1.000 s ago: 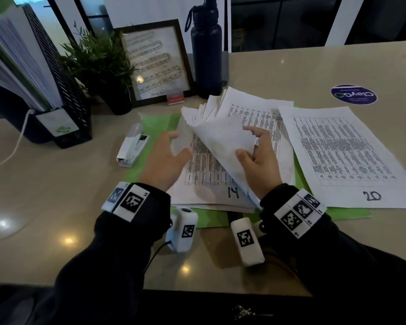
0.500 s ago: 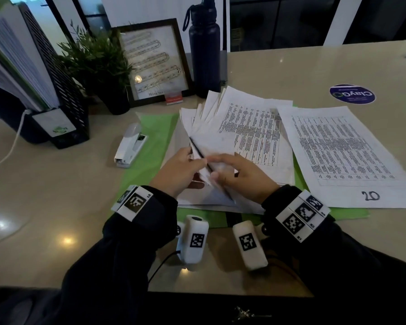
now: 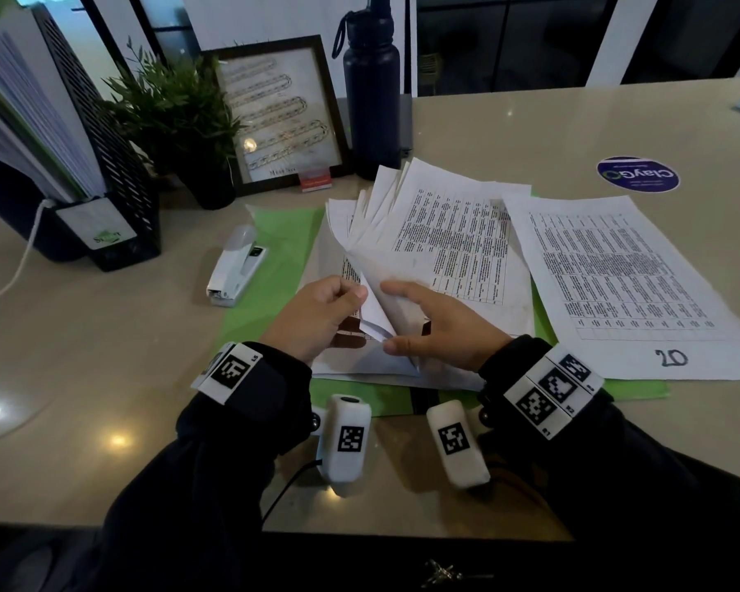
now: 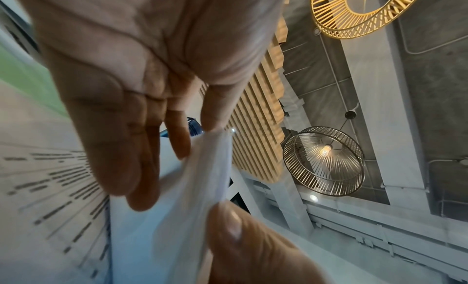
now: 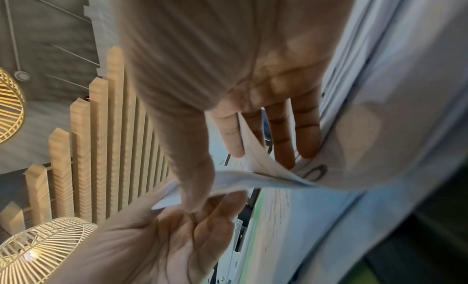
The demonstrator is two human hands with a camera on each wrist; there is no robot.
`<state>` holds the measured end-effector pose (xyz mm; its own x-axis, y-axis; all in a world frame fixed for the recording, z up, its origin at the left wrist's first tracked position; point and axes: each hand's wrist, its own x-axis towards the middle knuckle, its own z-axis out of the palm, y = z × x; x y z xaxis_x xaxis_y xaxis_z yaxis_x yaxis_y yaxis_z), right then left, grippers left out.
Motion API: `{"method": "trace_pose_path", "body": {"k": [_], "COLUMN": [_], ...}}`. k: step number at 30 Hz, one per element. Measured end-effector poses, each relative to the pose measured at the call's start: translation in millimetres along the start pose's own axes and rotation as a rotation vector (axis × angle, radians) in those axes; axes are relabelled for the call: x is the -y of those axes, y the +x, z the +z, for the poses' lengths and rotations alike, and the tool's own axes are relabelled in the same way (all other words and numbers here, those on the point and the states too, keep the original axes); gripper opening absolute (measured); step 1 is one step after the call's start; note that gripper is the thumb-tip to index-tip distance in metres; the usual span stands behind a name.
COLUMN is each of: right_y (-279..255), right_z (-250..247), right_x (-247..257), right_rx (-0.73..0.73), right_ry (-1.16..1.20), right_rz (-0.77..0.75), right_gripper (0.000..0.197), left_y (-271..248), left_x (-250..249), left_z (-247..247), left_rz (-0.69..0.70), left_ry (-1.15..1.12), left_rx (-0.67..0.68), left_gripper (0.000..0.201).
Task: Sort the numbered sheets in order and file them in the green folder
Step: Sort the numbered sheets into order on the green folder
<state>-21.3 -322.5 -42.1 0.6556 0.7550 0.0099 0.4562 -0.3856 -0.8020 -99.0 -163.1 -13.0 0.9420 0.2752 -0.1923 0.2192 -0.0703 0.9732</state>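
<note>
While the left hand pinches the lifted corner of a sheet between thumb and fingers, the right hand lies spread, fingers mostly straight, with a curled sheet caught between thumb and forefinger. Both work the fanned stack of sheets, which lies on the open green folder; the sheet marked 20 lies apart at the right, partly off the folder. Risk: two leaves may lift as one and a number be missed, and the bent corner may crease or tear under a firm pull. A stapler rests at the folder's left edge and a dark bottle stands just behind the fan, liable to be knocked.
</note>
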Motion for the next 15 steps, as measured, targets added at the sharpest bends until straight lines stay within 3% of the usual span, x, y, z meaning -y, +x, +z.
{"method": "trace_pose_path", "body": {"k": [6,11,15], "right_y": [-0.3,-0.7,2.1], "right_z": [1.1,3.9,4.9], "right_x": [2.2,4.8,0.3], "right_rx": [-0.007,-0.060,-0.139], "right_ry": [-0.003,0.032,0.018], "right_rz": [0.024,0.030,0.061], "right_gripper": [0.076,0.051,0.037], "left_y": [-2.4,-2.4,-1.4], "left_x": [-0.2,1.3,2.5], "left_z": [3.2,3.4,2.6], "left_rz": [0.006,0.021,0.028], "left_ry": [0.031,0.084,0.168], "left_rx": [0.068,0.077,0.057], "left_gripper": [0.006,0.016,0.010]}}
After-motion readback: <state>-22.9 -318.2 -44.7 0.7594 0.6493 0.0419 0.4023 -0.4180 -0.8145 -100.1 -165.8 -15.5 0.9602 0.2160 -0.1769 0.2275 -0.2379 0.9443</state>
